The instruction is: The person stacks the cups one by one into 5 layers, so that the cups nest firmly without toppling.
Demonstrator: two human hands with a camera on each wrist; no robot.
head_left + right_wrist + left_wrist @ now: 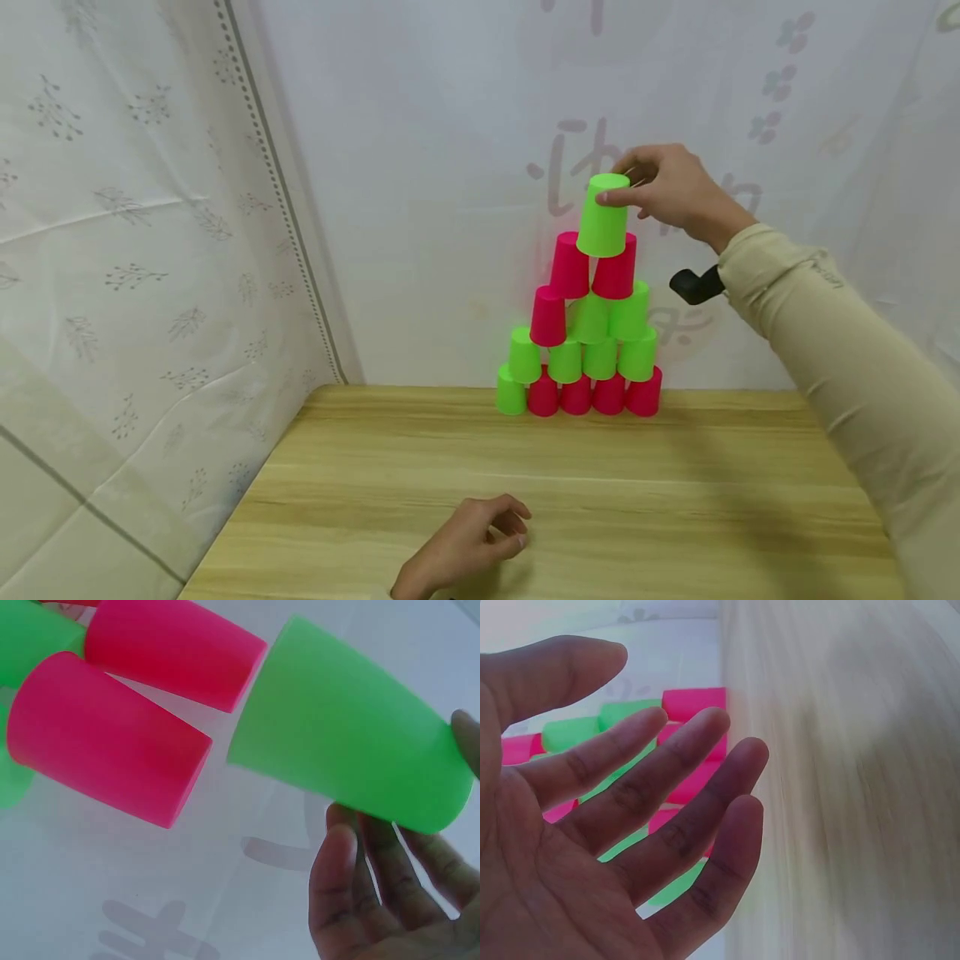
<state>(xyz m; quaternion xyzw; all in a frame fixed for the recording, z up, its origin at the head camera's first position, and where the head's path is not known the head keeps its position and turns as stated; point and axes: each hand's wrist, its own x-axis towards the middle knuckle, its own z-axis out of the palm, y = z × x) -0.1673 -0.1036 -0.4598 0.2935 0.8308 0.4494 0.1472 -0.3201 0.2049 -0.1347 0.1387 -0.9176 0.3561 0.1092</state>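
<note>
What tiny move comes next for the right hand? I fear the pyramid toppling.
Probably let go gently, straight up. The right hand pinches the top green cup, which already sits on the two pink cups. The left hand rests idle on the table.

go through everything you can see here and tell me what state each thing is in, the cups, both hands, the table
top green cup: upside down, crowning the pyramid on two pink cups, held near its top
cup pyramid: standing, five rows, pink and green cups all upside down
right hand: pinching the top green cup
left hand: resting on the table, fingers loosely curled, holding nothing
table: bears the pyramid at its far edge
</note>
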